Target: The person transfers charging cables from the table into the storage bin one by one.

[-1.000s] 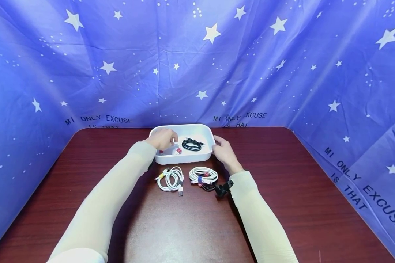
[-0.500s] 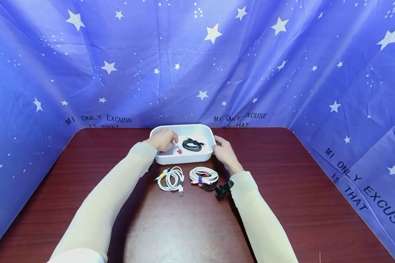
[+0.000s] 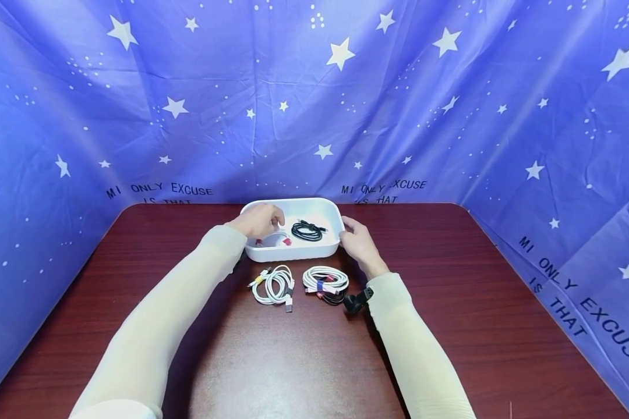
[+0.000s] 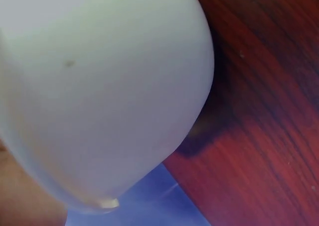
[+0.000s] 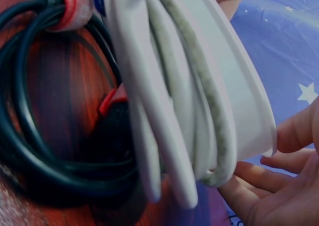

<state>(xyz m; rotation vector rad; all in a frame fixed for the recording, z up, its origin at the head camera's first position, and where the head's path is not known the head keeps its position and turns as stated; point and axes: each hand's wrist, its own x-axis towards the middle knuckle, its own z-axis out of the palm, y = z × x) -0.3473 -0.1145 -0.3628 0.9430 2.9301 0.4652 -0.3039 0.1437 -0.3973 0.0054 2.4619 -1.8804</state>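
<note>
A white tray stands at the far side of the table. My left hand reaches over its left end, fingers hanging loosely bent just above a coiled white cable with red ties. Part of that cable is hidden under the hand. Beside it in the tray lies a coiled black cable. At the tray's right end, my right hand holds the rim between thumb and fingers; the right wrist view shows the fingertips right at the edge.
In front of the tray lies a white cable coil with a yellow tie. Right of it, a white coil with a blue tie overlaps a black cable with red ties. A starry blue curtain hangs behind the table.
My left hand has risen and drawn back slightly to the left, so more of the white cable beneath shows. The right hand keeps its place at the tray's end.
</note>
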